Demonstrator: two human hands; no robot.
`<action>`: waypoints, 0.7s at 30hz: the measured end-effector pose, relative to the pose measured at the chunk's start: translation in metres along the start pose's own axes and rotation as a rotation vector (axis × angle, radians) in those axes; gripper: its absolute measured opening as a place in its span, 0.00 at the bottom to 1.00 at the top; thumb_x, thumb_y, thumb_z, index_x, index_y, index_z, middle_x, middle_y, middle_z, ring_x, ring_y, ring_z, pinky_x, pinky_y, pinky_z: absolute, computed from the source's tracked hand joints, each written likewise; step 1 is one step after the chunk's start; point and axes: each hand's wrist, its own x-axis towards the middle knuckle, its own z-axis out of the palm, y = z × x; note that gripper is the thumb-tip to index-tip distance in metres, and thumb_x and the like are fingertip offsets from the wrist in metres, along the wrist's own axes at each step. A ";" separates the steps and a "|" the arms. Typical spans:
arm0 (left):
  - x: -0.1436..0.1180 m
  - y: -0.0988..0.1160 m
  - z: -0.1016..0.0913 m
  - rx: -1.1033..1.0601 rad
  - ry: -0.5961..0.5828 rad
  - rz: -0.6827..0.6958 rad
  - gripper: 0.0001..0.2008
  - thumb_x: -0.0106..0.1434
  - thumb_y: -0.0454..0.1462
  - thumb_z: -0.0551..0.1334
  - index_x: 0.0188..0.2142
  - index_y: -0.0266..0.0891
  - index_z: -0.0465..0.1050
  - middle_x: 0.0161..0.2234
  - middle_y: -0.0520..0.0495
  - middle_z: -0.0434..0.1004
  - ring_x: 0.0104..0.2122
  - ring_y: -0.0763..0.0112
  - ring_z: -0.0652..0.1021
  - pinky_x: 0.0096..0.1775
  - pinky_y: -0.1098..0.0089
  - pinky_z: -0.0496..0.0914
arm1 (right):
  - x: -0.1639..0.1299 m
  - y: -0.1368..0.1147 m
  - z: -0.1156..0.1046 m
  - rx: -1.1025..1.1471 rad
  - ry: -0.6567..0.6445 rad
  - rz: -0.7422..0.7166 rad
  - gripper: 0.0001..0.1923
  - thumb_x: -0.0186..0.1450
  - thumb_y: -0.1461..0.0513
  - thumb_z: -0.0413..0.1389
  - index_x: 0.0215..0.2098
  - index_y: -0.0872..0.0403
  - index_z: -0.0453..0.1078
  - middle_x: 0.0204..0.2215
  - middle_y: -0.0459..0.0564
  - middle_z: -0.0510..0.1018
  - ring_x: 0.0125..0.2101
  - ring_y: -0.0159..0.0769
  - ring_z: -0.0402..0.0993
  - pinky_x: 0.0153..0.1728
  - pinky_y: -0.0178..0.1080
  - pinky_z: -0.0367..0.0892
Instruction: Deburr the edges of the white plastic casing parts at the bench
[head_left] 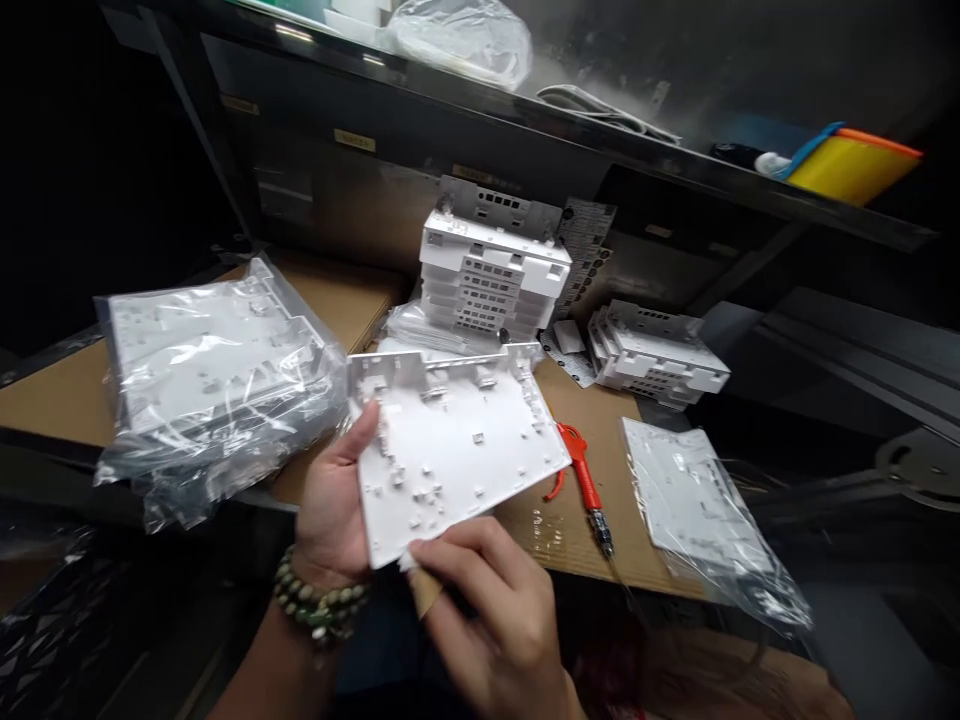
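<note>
Beyond, a dark shelf (600, 135) runs above brown cardboard (622, 510).

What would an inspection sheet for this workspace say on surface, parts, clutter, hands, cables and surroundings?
Surface: brown cardboard.
Job's things: white panel, studded face showing; left bagged panels; right bagged panel; taller stack and lower stack behind.
Clutter: orange-red air gun lying beside the white panel.
Hands: left hand holds the panel's left side; right hand has fingertips at its near edge.
Cables: thin line from the air gun's lower end; cable or hose unclear.
Surroundings: shelf above, bearing a plastic bag and a yellow item.
</note>
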 end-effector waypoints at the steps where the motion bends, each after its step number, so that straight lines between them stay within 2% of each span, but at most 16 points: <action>1: -0.004 0.005 -0.005 -0.018 -0.028 0.002 0.32 0.76 0.51 0.39 0.71 0.37 0.56 0.63 0.35 0.72 0.67 0.45 0.65 0.68 0.39 0.51 | 0.000 0.009 -0.009 -0.035 0.033 0.051 0.10 0.67 0.71 0.62 0.46 0.55 0.79 0.35 0.50 0.79 0.35 0.32 0.78 0.38 0.33 0.75; 5: -0.018 0.029 -0.024 -0.093 -0.111 0.095 0.30 0.76 0.52 0.43 0.73 0.48 0.51 0.64 0.44 0.70 0.69 0.50 0.61 0.68 0.40 0.51 | -0.002 0.045 -0.057 -0.219 0.343 0.248 0.10 0.68 0.68 0.62 0.45 0.49 0.80 0.37 0.47 0.78 0.37 0.31 0.77 0.39 0.33 0.74; 7: -0.023 0.036 -0.030 -0.134 -0.090 0.109 0.29 0.75 0.52 0.47 0.73 0.54 0.50 0.64 0.49 0.70 0.69 0.53 0.59 0.69 0.42 0.51 | -0.003 0.056 -0.072 -0.250 0.421 0.273 0.10 0.69 0.67 0.62 0.45 0.48 0.81 0.37 0.46 0.78 0.37 0.31 0.77 0.38 0.33 0.73; 11: -0.026 0.040 -0.036 -0.127 -0.021 0.096 0.31 0.73 0.51 0.54 0.72 0.60 0.49 0.63 0.53 0.71 0.69 0.53 0.59 0.68 0.43 0.54 | -0.002 0.060 -0.073 -0.248 0.337 0.208 0.10 0.69 0.67 0.61 0.46 0.49 0.81 0.38 0.48 0.79 0.39 0.34 0.79 0.42 0.35 0.75; 13: -0.025 0.041 -0.038 -0.091 0.008 0.092 0.32 0.72 0.52 0.55 0.72 0.62 0.48 0.62 0.55 0.71 0.69 0.51 0.59 0.67 0.41 0.56 | -0.001 0.060 -0.070 -0.272 0.322 0.210 0.10 0.69 0.67 0.61 0.45 0.49 0.81 0.37 0.48 0.79 0.38 0.33 0.79 0.41 0.35 0.75; 16: -0.025 0.045 -0.044 -0.030 0.046 0.062 0.28 0.74 0.55 0.46 0.71 0.66 0.48 0.60 0.62 0.73 0.69 0.49 0.57 0.65 0.40 0.58 | -0.004 0.060 -0.070 -0.272 0.359 0.210 0.11 0.69 0.68 0.60 0.46 0.49 0.81 0.36 0.47 0.79 0.37 0.33 0.79 0.39 0.34 0.75; 18: -0.026 0.049 -0.048 0.004 0.090 0.021 0.28 0.73 0.58 0.40 0.71 0.67 0.48 0.58 0.64 0.74 0.69 0.49 0.57 0.64 0.41 0.59 | -0.007 0.063 -0.074 -0.261 0.321 0.160 0.11 0.69 0.68 0.61 0.46 0.49 0.80 0.37 0.47 0.79 0.38 0.33 0.79 0.41 0.35 0.76; 21: -0.030 0.052 -0.051 0.066 0.148 -0.042 0.30 0.71 0.59 0.39 0.70 0.67 0.47 0.58 0.66 0.74 0.69 0.49 0.58 0.63 0.42 0.63 | -0.006 0.072 -0.081 -0.297 0.245 0.141 0.11 0.69 0.68 0.61 0.46 0.50 0.81 0.37 0.47 0.79 0.37 0.32 0.80 0.41 0.35 0.76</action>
